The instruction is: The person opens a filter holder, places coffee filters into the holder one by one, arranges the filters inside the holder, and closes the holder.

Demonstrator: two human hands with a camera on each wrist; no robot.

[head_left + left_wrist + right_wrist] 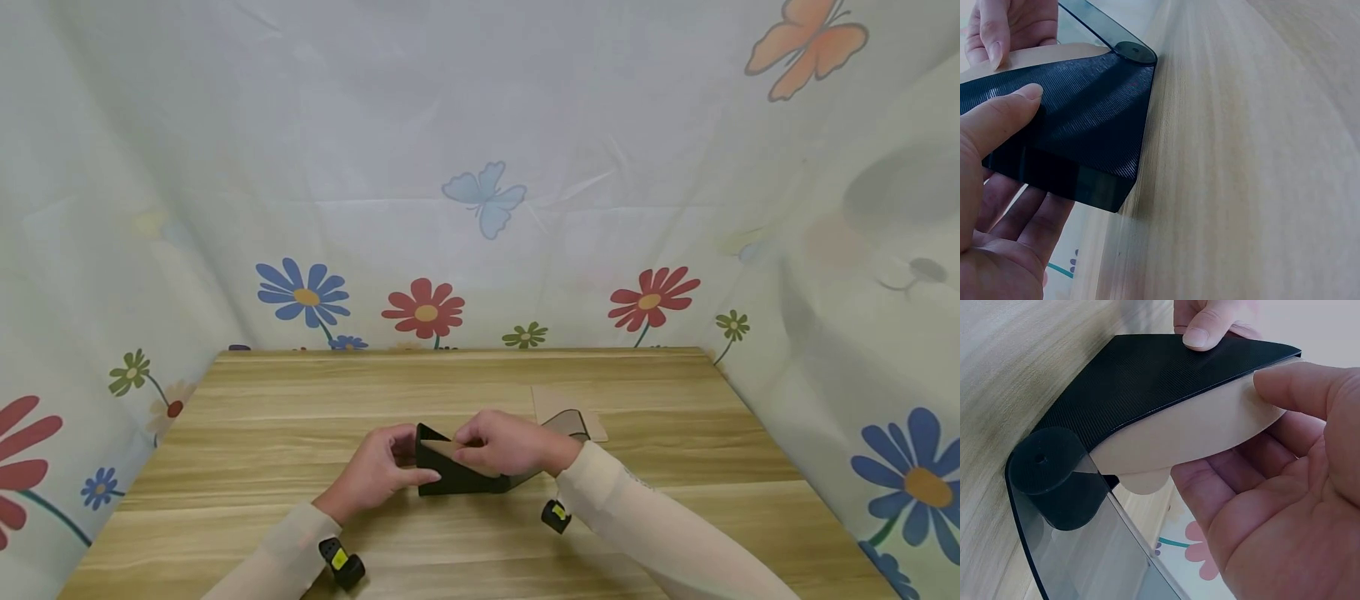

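A black ribbed box (pixel 453 481) stands on the table with its clear hinged lid (pixel 1079 562) swung open to the right. Brown paper coffee filters (pixel 1191 428), with a curved edge and a rounded tab, stick out of its open top. My left hand (pixel 378 467) grips the box at its left end, thumb on the near face and fingers behind and under it. With thumb and fingers, my right hand (pixel 506 442) pinches the filters at their upper edge. The lower part of the filters is hidden inside the box.
A flat light-brown sheet (pixel 551 402) lies on the wooden table (pixel 300 400), behind the right hand and partly behind the lid. Behind the table hangs a white cloth (pixel 375 167) printed with flowers and butterflies. Both wrists carry small black cameras.
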